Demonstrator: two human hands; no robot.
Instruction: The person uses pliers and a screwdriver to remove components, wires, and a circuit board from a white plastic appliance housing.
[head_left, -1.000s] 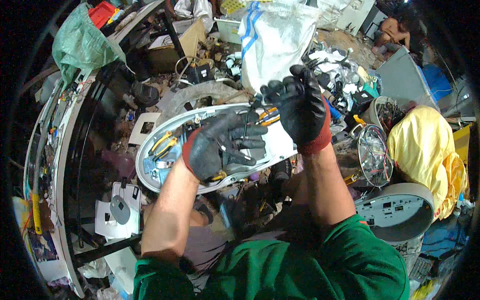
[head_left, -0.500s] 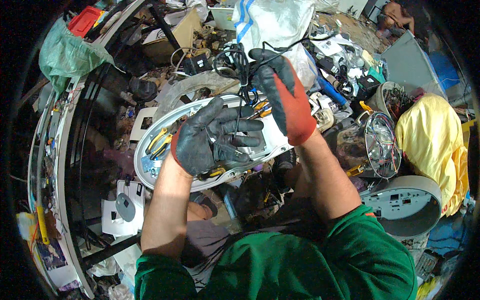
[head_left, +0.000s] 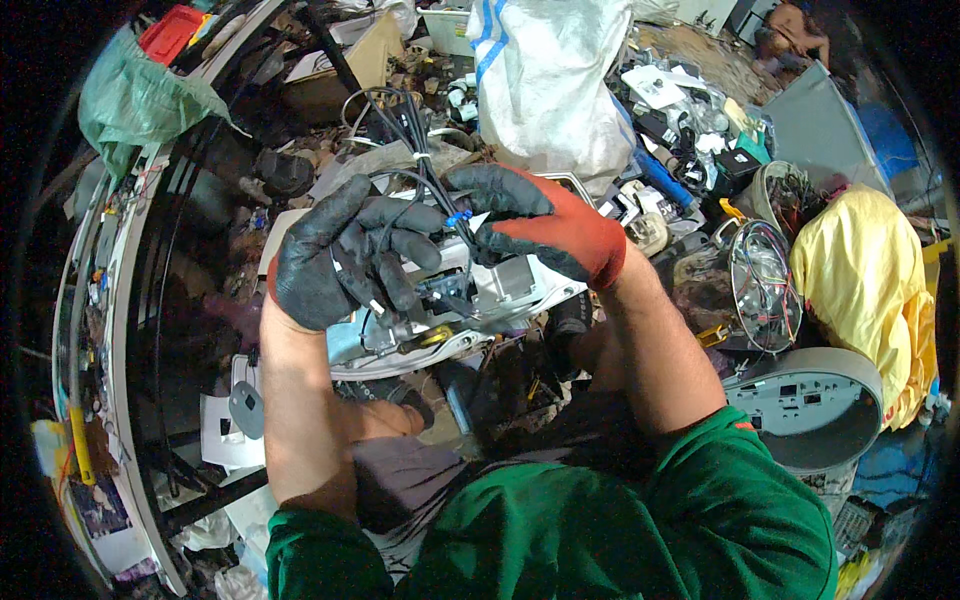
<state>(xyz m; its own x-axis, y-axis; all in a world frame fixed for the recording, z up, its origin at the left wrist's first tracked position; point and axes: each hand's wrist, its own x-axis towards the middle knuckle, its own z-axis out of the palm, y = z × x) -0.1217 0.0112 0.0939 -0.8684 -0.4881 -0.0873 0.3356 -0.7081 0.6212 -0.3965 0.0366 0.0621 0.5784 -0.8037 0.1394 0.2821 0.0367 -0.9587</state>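
Observation:
Both my hands wear black-palmed work gloves with red backs. My right hand [head_left: 545, 222] is closed, its fingers and thumb pinching a looped bundle of black cable [head_left: 415, 135] near a blue tie. The loops stand up above the hands. My left hand [head_left: 350, 255] has its fingers curled round a loose length of the same cable, and small white-tipped ends show by its palm. Beneath the hands lies a white oval plastic housing [head_left: 455, 358], used like a tray, with yellow-handled pliers [head_left: 437, 336] inside, partly hidden by my left hand.
A white sack [head_left: 545, 85] stands just beyond the hands. On the right are a yellow cloth [head_left: 860, 300], a clear container of wires [head_left: 765, 290] and a grey round housing [head_left: 815, 410]. A metal frame [head_left: 130, 300] runs along the left, amid scattered electronic scrap.
My right hand has come down and left with the cable bundle. My left hand has moved left and its fingers have curled in. The bundle's loops now lean left.

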